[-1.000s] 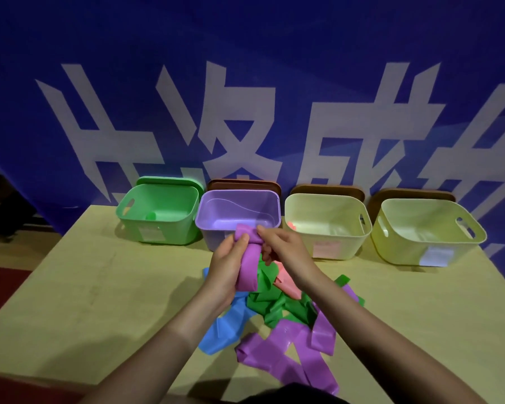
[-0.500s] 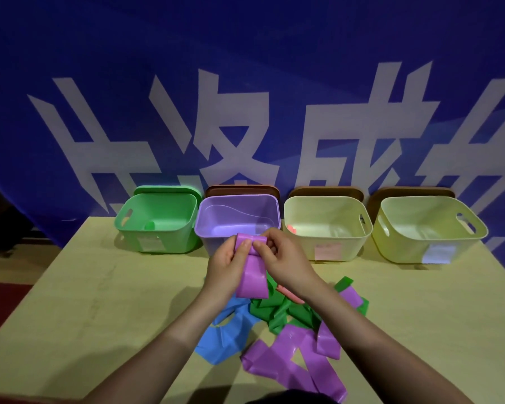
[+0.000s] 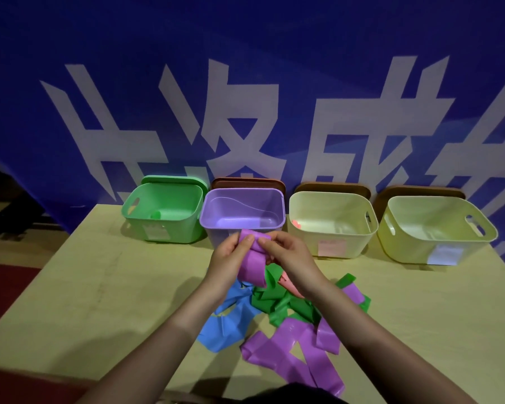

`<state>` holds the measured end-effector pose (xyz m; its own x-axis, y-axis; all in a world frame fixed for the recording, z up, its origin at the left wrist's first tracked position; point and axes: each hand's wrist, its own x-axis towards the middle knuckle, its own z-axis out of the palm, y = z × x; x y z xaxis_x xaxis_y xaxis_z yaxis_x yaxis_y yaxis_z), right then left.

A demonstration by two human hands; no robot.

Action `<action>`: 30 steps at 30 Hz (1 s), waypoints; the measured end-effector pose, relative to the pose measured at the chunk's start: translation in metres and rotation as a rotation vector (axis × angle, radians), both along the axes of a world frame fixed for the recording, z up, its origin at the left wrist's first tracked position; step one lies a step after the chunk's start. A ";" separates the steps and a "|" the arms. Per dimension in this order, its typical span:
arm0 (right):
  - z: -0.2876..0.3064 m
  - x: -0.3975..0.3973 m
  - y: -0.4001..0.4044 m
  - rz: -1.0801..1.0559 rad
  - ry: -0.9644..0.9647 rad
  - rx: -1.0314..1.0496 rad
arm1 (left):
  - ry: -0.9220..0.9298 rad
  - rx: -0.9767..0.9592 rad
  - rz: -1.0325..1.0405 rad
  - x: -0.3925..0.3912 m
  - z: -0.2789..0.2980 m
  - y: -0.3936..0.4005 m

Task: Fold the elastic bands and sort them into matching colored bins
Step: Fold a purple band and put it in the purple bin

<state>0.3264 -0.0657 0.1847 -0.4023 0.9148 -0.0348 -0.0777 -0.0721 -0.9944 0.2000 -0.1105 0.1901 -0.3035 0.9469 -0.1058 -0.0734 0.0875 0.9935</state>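
Both hands hold one folded purple band [image 3: 252, 262] just in front of the purple bin [image 3: 242, 209]. My left hand [image 3: 229, 259] grips its left side, and my right hand [image 3: 289, 256] pinches its top edge. Under my wrists a heap of loose bands lies on the table: a blue band [image 3: 226, 323], green bands [image 3: 277, 303], a pink band [image 3: 287, 282] and more purple bands [image 3: 292, 349]. A green bin [image 3: 165, 212] stands to the left of the purple bin. Two pale yellow bins [image 3: 331, 221] [image 3: 433, 228] stand to its right.
The four bins line the far edge of the wooden table [image 3: 99, 287], with lids propped behind them against a blue banner [image 3: 245, 83]. A small green piece lies in the green bin, and something pink shows in the nearer yellow bin.
The purple band has been folded shorter between my hands. My right hand has shifted its pinch along the top edge. The band stays in front of the purple bin.
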 end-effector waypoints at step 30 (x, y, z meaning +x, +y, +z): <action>-0.030 -0.030 -0.005 -0.158 -0.264 0.050 | 0.054 -0.268 0.220 -0.010 -0.023 -0.007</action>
